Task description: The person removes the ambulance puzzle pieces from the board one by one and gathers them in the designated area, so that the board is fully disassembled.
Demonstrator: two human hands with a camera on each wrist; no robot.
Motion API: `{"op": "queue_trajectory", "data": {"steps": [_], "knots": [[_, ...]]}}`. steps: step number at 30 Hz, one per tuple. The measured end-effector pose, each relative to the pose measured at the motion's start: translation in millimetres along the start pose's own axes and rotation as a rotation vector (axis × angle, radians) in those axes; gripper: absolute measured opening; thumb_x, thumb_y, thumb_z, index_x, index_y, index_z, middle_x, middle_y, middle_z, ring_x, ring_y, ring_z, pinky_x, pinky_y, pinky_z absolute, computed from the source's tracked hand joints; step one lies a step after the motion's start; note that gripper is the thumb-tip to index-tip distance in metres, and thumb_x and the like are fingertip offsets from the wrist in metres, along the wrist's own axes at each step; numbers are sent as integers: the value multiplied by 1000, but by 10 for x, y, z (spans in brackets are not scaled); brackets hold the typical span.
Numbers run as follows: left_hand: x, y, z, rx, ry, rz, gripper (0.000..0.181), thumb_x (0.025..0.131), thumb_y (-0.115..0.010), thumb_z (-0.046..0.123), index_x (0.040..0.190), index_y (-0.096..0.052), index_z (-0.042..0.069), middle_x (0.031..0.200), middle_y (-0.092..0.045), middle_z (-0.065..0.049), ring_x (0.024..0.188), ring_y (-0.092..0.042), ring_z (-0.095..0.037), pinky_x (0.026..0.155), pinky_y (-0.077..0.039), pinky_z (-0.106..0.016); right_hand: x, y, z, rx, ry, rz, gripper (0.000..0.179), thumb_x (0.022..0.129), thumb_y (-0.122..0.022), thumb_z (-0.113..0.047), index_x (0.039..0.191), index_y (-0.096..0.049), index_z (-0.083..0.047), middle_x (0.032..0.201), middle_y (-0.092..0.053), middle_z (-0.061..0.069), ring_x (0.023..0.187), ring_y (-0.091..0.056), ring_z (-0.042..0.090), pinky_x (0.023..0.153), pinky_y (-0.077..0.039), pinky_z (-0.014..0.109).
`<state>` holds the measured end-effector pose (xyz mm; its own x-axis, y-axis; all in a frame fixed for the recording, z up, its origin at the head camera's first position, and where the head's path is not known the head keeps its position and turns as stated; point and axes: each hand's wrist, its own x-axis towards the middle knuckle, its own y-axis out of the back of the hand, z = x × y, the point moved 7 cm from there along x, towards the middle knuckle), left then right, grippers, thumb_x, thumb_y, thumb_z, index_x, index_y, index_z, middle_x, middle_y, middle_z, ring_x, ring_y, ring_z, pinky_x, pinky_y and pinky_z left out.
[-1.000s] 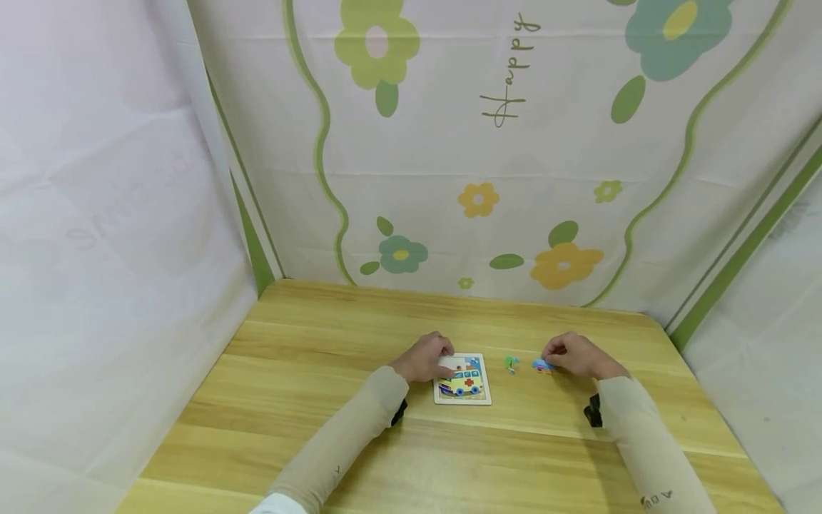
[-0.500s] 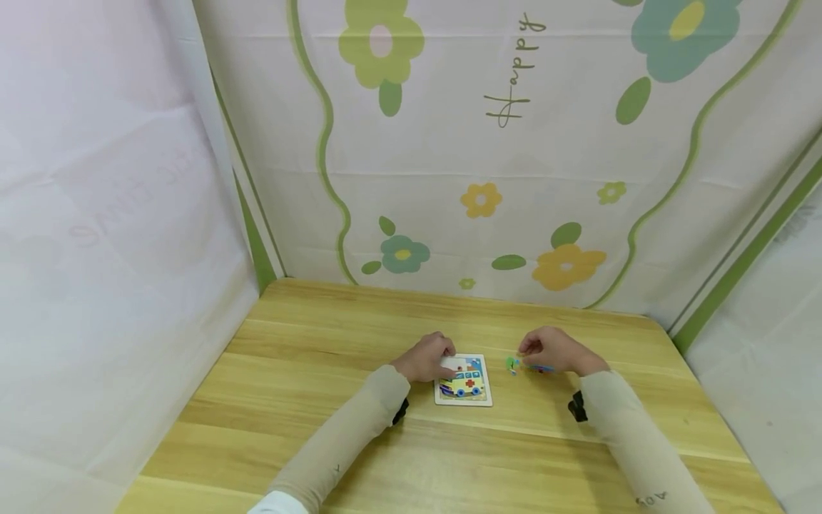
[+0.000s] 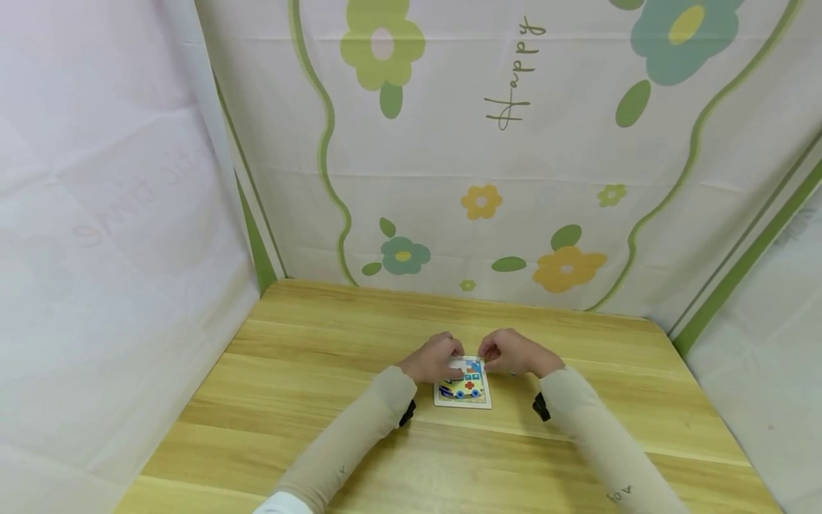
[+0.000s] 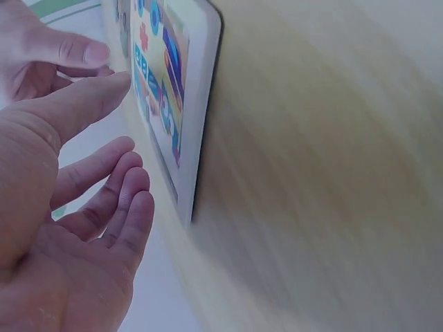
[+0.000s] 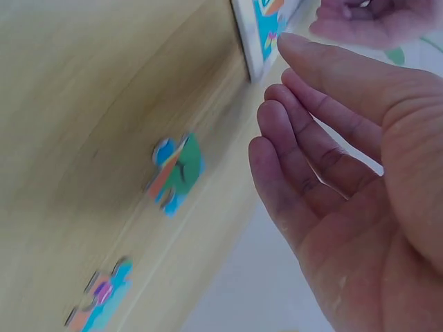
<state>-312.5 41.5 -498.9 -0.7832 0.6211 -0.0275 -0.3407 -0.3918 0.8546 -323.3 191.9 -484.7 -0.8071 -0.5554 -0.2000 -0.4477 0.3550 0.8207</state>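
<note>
A small jigsaw puzzle board [image 3: 464, 389] with a yellow ambulance picture and pale frame lies on the table. My left hand [image 3: 435, 358] is over its upper left corner, the thumb reaching across the picture. In the left wrist view, the left fingers [image 4: 128, 200] bend loosely beside the board's edge. My right hand [image 3: 514, 351] is at the upper right corner with thumb and fingertips close together. Whether a piece is between them is hidden. In the right wrist view, a green and blue puzzle piece [image 5: 183, 169] and a blue and pink piece [image 5: 104, 294] lie on the table.
The wooden table [image 3: 347, 321] runs back to a white cloth wall [image 3: 424, 171] printed with flowers. White cloth panels [image 3: 115, 250] also stand at both sides. Black wrist straps [image 3: 541, 407] show below the sleeves.
My right hand has moved left from beside the loose pieces to the board's upper right corner. My left hand has shifted slightly right. The board has stayed in place.
</note>
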Motion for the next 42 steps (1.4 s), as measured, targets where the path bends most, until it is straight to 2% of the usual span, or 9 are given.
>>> {"op": "queue_trajectory", "data": {"steps": [10,17,24,33,42], "knots": [[6,-98,30,-9,-14,-6,38,93,-84,23,122,-72,3,118,-66,-6,98,-55,-10,88,-51,-21,82,-102,-137,-74,38,-20,8,93,-77,1,100,-77,-3,96,-75,7,81,-59,8,75,-54,26],[-16,-103,63,-39,12,-26,41,93,-83,22,125,-70,1,121,-65,-8,100,-54,-11,89,-50,-22,85,-100,-129,-78,18,-25,10,90,-79,2,99,-77,-2,96,-76,7,81,-60,9,75,-55,27],[-25,-136,36,-51,28,-26,42,92,-84,25,124,-70,2,121,-65,-8,99,-54,-11,91,-50,-22,79,-144,-146,-86,18,-31,14,87,-83,2,99,-78,-2,95,-76,6,80,-59,9,74,-54,26],[-6,-118,12,-58,21,12,38,91,-85,23,119,-71,1,118,-68,-9,102,-58,-13,92,-52,-24,97,-175,-158,-86,54,-13,14,86,-84,2,98,-78,-2,93,-75,6,79,-59,9,72,-54,25],[28,-120,16,-40,26,13,37,92,-85,27,118,-71,4,113,-65,-6,95,-53,-10,86,-50,-22,99,-135,-117,-86,-1,-17,15,87,-84,0,98,-76,-6,95,-73,4,84,-61,12,77,-56,30]]}}
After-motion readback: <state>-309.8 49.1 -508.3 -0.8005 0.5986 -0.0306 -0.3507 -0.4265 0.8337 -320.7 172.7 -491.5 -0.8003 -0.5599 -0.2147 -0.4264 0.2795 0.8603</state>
